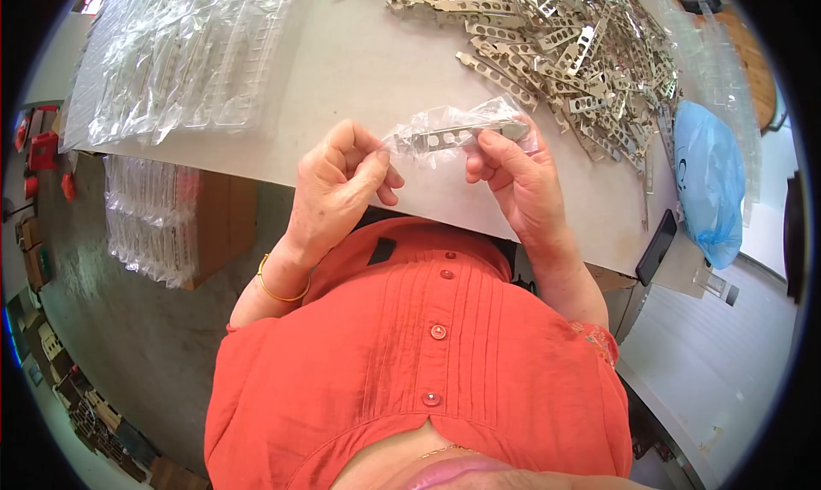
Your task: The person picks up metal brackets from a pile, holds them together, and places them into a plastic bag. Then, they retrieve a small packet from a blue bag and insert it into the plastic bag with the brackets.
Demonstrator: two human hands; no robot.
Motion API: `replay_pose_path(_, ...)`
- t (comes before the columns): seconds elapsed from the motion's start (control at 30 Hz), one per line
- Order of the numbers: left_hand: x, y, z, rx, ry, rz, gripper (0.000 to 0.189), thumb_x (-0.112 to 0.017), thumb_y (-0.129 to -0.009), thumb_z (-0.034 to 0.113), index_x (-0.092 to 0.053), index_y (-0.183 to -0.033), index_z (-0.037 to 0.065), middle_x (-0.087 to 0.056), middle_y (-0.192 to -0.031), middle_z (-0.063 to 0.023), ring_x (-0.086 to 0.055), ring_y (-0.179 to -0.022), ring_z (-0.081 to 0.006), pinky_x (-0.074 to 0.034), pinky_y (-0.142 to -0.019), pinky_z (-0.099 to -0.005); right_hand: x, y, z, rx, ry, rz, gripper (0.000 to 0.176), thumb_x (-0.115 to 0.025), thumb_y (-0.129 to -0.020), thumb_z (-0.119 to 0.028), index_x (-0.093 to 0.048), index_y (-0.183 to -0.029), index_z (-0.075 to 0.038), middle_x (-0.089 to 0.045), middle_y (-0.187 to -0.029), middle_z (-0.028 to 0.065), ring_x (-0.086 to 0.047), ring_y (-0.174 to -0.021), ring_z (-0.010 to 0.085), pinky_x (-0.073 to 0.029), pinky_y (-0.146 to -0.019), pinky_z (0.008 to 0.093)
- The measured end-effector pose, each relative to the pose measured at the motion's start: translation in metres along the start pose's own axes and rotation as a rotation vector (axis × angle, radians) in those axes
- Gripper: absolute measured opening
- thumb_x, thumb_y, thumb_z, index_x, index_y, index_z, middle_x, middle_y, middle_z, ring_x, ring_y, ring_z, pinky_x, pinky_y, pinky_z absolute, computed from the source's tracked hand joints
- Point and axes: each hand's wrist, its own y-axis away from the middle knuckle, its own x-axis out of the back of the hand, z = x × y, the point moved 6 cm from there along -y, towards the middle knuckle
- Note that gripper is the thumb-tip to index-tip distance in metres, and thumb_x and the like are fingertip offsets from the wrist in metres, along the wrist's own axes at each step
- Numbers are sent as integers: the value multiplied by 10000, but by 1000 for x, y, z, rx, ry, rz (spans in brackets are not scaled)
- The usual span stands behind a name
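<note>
In front of the red shirt, a slim metal bracket [453, 138] with a row of round holes lies inside a clear plastic bag [445, 116]. My right hand [523, 169] is closed on the bracket's right end through the film, thumb on top. At the bag's left end, my left hand [342, 172] pinches the edge of the film between thumb and fingers. Bag and bracket are held up over the near edge of the table [342, 54]. A large loose pile of similar metal brackets [573, 54] lies beyond my right hand.
Clear plastic trays [184, 54] wrapped in film are stacked at the table's left. Below them, more wrapped trays [150, 216] stand by a cardboard box [224, 216]. On the right are a blue plastic bag [708, 178] and a dark phone [657, 249] at the table edge.
</note>
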Motion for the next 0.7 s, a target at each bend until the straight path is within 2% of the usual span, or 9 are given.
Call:
replay_pose_path(0.07, 1, 1, 1, -45, -44, 26, 53, -518, -1000, 17, -545, -977, -22, -695, -822, -150, -673, -667, -157, -560, -654, -277, -1, 1, -1, 15, 10, 20, 115, -621, -973, -75, -579, -1079, -58, -681, -926, 76, -676, -759, 148, -568, -677, 317)
replay_pose_path(0.13, 8, 2, 5, -122, 35, 137, 43, -522, -991, 0, -543, -957, -16, -701, -822, -118, -662, -682, -118, -546, -662, -243, -2, 2, -2, 32, 21, 38, 115, -620, -975, -76, -579, -1081, -56, -681, -922, 76, -678, -757, 150, -567, -674, 316)
replay_pose_path(0.27, 15, 0, 9, -212, -6, 202, 38, -509, -989, -14, -537, -963, -14, -697, -851, -132, -661, -694, -115, -546, -688, -245, -2, 8, -11, 183, 159, 78, 125, -633, -966, -53, -570, -1073, -39, -682, -898, 91, -675, -742, 155, -568, -678, 322)
replay_pose_path(0.43, 28, -2, 12, -265, -110, 294, 64, -486, -993, -35, -544, -991, -7, -698, -1014, -143, -668, -878, -131, -535, -754, -281, -10, 14, -18, 302, 334, -46, 149, -624, -963, -5, -555, -1095, -17, -678, -883, 99, -665, -746, 152, -556, -687, 304)
replay_pose_path(0.5, 31, -1, 18, -250, -69, 361, 74, -529, -976, -24, -582, -1025, -10, -693, -1074, -124, -659, -935, -143, -531, -806, -285, -12, 19, -19, 303, 410, -90, 154, -623, -960, 7, -557, -1097, -16, -678, -882, 96, -667, -757, 148, -555, -695, 296)
replay_pose_path(0.57, 19, 5, 40, -533, -549, 326, 159, -619, -921, -9, -627, -1079, 5, -693, -1088, -119, -664, -952, -183, -527, -850, -306, -15, 23, -18, 310, 489, -122, 160, -622, -958, 19, -558, -1100, -15, -678, -881, 93, -668, -768, 144, -555, -703, 288)
replay_pose_path(0.6, 12, 8, 43, -600, -646, 245, 292, -703, -842, -3, -647, -1127, 20, -690, -1089, -131, -668, -977, -236, -522, -880, -335, -16, 25, -14, 299, 532, -151, 160, -619, -956, 30, -560, -1097, -14, -677, -886, 93, -673, -782, 142, -557, -710, 284)
replay_pose_path(0.63, -1, 10, 52, -705, -672, 159, 312, -755, -800, 22, -652, -1096, 24, -689, -1046, -140, -657, -966, -287, -518, -858, -358, -17, 25, -11, 287, 576, -178, 160, -616, -954, 42, -562, -1095, -12, -676, -890, 92, -678, -796, 140, -559, -718, 281)
replay_pose_path(0.7, -16, 13, 55, -704, -734, 63, 266, -766, -790, 40, -662, -1034, 24, -687, -949, -122, -650, -887, -301, -511, -805, -376, -20, 24, -11, 312, 632, -242, 161, -611, -950, 53, -565, -1093, -5, -676, -916, 92, -687, -808, 142, -566, -726, 283)
